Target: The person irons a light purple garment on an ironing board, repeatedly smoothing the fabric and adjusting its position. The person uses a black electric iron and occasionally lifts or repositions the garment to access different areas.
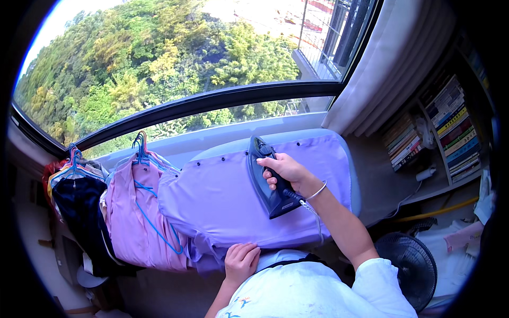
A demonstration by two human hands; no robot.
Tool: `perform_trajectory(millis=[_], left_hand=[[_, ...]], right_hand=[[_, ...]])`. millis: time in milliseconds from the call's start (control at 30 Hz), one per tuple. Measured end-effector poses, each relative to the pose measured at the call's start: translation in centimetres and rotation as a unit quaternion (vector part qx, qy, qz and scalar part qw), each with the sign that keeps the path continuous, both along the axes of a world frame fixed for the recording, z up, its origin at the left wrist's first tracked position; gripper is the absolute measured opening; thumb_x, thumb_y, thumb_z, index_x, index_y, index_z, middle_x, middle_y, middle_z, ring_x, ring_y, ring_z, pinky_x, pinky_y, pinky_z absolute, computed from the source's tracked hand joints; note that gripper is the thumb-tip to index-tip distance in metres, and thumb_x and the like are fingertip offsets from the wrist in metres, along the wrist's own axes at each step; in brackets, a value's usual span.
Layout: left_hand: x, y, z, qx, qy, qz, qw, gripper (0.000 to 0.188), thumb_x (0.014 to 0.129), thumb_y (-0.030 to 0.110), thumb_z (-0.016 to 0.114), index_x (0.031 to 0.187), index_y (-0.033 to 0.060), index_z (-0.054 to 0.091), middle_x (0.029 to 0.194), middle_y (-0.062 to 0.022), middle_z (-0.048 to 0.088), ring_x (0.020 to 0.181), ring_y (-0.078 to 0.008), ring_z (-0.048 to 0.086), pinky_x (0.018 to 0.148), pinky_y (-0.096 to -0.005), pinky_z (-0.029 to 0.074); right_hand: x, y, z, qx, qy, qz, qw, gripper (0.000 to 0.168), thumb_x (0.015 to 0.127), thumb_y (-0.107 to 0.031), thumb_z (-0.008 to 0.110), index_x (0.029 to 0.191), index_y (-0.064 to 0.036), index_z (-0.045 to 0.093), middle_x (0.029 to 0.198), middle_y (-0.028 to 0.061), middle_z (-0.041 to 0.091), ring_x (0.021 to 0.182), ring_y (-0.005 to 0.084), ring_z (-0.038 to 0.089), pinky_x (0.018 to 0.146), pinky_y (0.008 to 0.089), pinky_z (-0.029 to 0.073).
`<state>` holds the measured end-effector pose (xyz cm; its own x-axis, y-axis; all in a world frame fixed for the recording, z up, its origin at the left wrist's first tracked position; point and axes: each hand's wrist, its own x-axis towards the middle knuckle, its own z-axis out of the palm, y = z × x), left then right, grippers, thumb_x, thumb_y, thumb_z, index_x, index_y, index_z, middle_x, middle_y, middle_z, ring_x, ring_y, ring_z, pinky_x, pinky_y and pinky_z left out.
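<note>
My right hand point(288, 175) is wrapped around the handle of a dark blue steam iron point(260, 190). The iron's soleplate lies flat on a lavender button-up shirt point(210, 190), its tip beside the row of dark buttons at the far edge. That shirt is spread over a light blue ironing board point(355, 194). At the board's near edge, my left hand point(240, 260) rests with its fingers together on the shirt's hem; whether it pinches the cloth is hidden. From the iron's heel a braided cord point(316, 216) trails down past my right wrist.
Left of the board, a pink shirt point(135, 218) lies beneath a loose blue hanger point(157, 228), beside dark clothing point(81, 210) on hangers. A window point(179, 99) runs behind. To the right stand a bookshelf point(445, 159), a curtain point(370, 71) and a black fan point(407, 270).
</note>
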<state>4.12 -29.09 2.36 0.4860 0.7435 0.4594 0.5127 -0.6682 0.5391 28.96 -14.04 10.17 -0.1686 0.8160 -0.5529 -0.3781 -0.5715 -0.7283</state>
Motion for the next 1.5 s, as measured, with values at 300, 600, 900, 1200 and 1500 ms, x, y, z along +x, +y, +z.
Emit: perform_trajectory(millis=[300,600,900,1200,1500], left_hand=[[-0.8,-0.4,-0.1,0.008,-0.003,0.033,0.999,0.013,0.071,0.008,0.074,0.083,0.0066,0.07,0.091,-0.0048,0.069,0.087,-0.0218,0.066,0.081,-0.0377,0.05],[-1.3,-0.1,0.2,0.004,-0.004,0.037,0.999,0.013,0.07,0.006,0.075,0.081,0.0067,0.069,0.09,-0.0049,0.069,0.087,-0.0226,0.065,0.081,-0.0381,0.05],[-1.1,0.5,0.3,-0.002,-0.011,0.023,1.0,0.014,0.07,0.006,0.075,0.082,0.0068,0.069,0.09,-0.0054,0.069,0.087,-0.0234,0.065,0.082,-0.0395,0.05],[-0.4,1.1,0.5,0.001,-0.014,0.004,1.0,0.014,0.07,0.007,0.075,0.083,0.0069,0.069,0.09,-0.0052,0.069,0.088,-0.0232,0.066,0.082,-0.039,0.05],[0.0,0.9,0.7,0.001,-0.009,0.033,0.999,0.013,0.071,0.006,0.074,0.083,0.006,0.069,0.091,-0.0056,0.069,0.089,-0.0237,0.065,0.083,-0.0391,0.05]], right_hand=[[0.2,-4.9,0.9,-0.013,0.003,-0.008,1.0,0.021,0.093,-0.023,0.061,0.084,-0.011,0.047,0.066,0.0003,0.05,0.05,0.0072,0.046,0.047,0.0252,0.045],[4.3,-9.6,1.8,-0.016,-0.053,-0.092,0.994,0.021,0.091,-0.022,0.062,0.084,-0.009,0.048,0.065,0.0006,0.05,0.048,0.0073,0.048,0.046,0.0259,0.047],[7.4,-10.5,1.8,-0.009,-0.062,-0.143,0.988,0.024,0.093,-0.024,0.06,0.105,-0.004,0.054,0.066,-0.0007,0.049,0.05,0.0056,0.044,0.049,0.0216,0.043],[9.7,-7.6,1.9,0.001,-0.041,-0.147,0.988,0.015,0.091,-0.019,0.062,0.089,-0.009,0.05,0.067,-0.0011,0.049,0.049,0.005,0.043,0.046,0.0229,0.042],[11.4,-6.7,2.0,0.011,-0.062,-0.186,0.98,0.015,0.09,-0.017,0.062,0.089,-0.007,0.051,0.066,0.0002,0.049,0.048,0.0058,0.044,0.045,0.0245,0.043]])
